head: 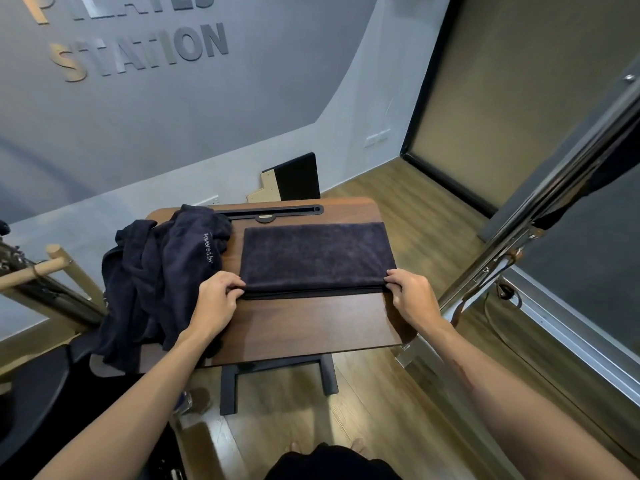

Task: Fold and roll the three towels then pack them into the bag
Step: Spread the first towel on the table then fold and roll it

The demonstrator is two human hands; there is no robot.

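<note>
Head view, folded towel (317,256) lying crosswise, hands pinching corners

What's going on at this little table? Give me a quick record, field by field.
surface: wooden table
folded towel: flat, dark, lying across the table's middle
left hand: pinches the towel's near left corner
right hand: pinches the near right corner
unfolded towels: dark heap at the table's left, hanging over the edge
bag: not seen
stage: folding under way, nothing rolled yet
</note>
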